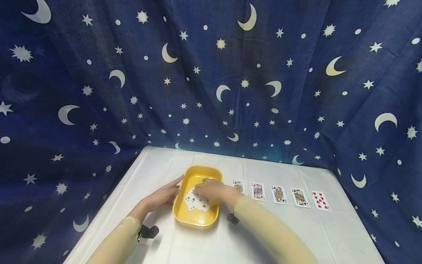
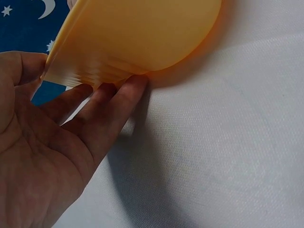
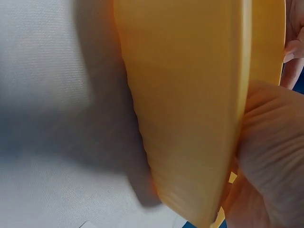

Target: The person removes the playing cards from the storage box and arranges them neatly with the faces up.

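Note:
A yellow plastic tray [image 1: 179, 214] stands on the white-covered table, with several black-suit playing cards [image 1: 195, 200] overlapping face up inside. At the tray's left side is my left hand [image 1: 163, 196]. In the left wrist view, its extended fingers [image 2: 121, 102] touch the ribbed outer wall, and one digit meets the rim. My right hand [image 1: 211, 190] reaches over the right rim into the tray, its fingers spread low over the cards. The right wrist view shows the back part of this hand [image 3: 273, 147] beyond the tray wall [image 3: 185, 95]; its fingertips are mostly hidden there.
Right of the tray runs a row of face-up cards: a face card [image 1: 239, 185] partly behind my right hand, three more face cards, including one with a red suit [image 1: 258, 191], and a ten of hearts [image 1: 320, 200]. A dark blue star-and-moon cloth [image 1: 197, 88] hangs behind the table [image 1: 155, 161].

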The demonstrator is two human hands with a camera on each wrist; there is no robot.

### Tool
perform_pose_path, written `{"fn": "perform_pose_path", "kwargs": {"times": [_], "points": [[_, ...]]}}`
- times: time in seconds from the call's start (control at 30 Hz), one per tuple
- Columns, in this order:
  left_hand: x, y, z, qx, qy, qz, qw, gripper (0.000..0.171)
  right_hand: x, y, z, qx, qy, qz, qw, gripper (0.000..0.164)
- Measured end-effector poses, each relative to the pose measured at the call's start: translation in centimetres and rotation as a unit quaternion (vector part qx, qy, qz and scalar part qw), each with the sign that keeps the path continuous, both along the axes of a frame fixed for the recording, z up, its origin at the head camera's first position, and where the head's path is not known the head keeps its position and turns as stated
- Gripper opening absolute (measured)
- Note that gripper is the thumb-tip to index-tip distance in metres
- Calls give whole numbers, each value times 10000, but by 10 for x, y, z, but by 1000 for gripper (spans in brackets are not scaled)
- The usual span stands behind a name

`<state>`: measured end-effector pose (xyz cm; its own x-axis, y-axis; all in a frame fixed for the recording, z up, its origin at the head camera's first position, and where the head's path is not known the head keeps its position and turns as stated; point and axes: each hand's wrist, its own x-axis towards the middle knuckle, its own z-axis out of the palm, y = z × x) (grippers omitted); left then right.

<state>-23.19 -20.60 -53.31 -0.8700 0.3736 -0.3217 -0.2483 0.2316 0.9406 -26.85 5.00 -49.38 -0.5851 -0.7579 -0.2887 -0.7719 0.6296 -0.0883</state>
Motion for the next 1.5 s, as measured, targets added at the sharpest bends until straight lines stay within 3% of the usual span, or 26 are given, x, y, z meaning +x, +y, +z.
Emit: {"fn": "perform_pose_path", "kwargs": {"times": [0.17, 0.6, 1.2, 1.5], "points": [[0, 0, 0, -41, 0, 27, 10000, 67, -1, -1, -4, -42, -134, -136, 9998, 76], [1, 1, 3, -217, 65, 22, 9997, 67, -6, -1, -10, 56, 375, 262, 9989, 78], [0, 1, 1, -218, 57, 73, 9997, 67, -5, 0, -11, -79, 107, -155, 9998, 80], [1, 0, 2, -194, 54, 38, 9998, 67, -7, 0, -15, -267, 112, -170, 9994, 78]]}}
